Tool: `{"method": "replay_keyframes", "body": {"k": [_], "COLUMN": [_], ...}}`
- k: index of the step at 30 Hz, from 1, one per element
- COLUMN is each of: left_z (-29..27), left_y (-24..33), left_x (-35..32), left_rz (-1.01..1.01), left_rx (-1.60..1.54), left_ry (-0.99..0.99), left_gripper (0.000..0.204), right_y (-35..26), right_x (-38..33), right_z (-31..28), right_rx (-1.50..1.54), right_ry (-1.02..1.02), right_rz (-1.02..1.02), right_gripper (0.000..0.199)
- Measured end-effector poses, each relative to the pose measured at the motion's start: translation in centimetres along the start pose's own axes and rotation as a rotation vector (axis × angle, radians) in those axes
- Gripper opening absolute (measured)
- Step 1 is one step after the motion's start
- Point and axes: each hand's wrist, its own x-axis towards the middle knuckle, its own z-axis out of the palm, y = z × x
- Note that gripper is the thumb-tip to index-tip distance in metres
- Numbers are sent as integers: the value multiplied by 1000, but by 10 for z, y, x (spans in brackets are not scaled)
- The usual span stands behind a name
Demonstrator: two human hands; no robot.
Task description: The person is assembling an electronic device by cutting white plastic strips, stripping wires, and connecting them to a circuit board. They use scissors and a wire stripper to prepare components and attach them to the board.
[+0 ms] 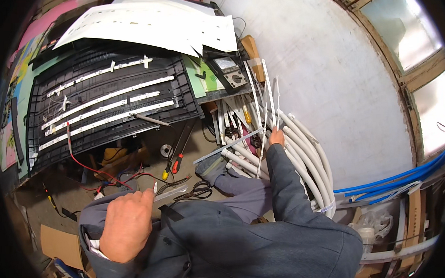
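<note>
The thin white strips [268, 90] stand in a loose bunch just right of the bench corner, and the right hand [277, 137] is down at the lower part of them, fingers curled in; the fingertips are hidden, so I can't tell how tightly they're closed or which strip they've got, if any. Pressed up beside that hand is a coil of pale hoses [310, 157], tied low down with a clear band [327, 207] whose markings are too blurry to read. A yellow handle [247, 115] pokes up among the clutter just left of the strips. Left hand [127, 225] is over the lap, fingers folded into a loose fist, with a translucent strip [171, 193] just beyond the thumb; can't tell if it's actually pinched. Black scissors [201, 189] lie just beside that, with the red screwdriver [177, 163], the yellow screwdriver [165, 175] and a small reel [166, 150] a bit further up. On the bench, a multimeter [236, 79] sits at the near corner, its dial lettering too small to make out. Left of it there's a big black frame [193, 93] carrying rows of white light strips [131, 90], with a grey pen-shaped tool [153, 120] across its front edge and a slotted white sheet [148, 28] behind.
</note>
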Motion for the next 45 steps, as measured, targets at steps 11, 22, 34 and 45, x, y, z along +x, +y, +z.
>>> {"method": "replay_keyframes", "body": {"k": [11,22,34,45], "left_z": [-2,5,8,6], "left_y": [4,7,-3,-1], "left_x": [14,21,26,30], "left_rz": [-35,-62,-168,-129], "left_rx": [7,45,109,95], "left_ry": [-41,-20,-78,-71], "left_gripper": [16,9,17,18], "right_y": [-14,-27,-111,-84], "right_x": [-56,39,136,-56], "right_z": [-5,-2,-29,39], "right_rx": [30,344,-154,-836], "right_ry": [150,360,274,-607], "right_rz": [0,-325,-297,-1081], "right_gripper": [28,32,59,54]}}
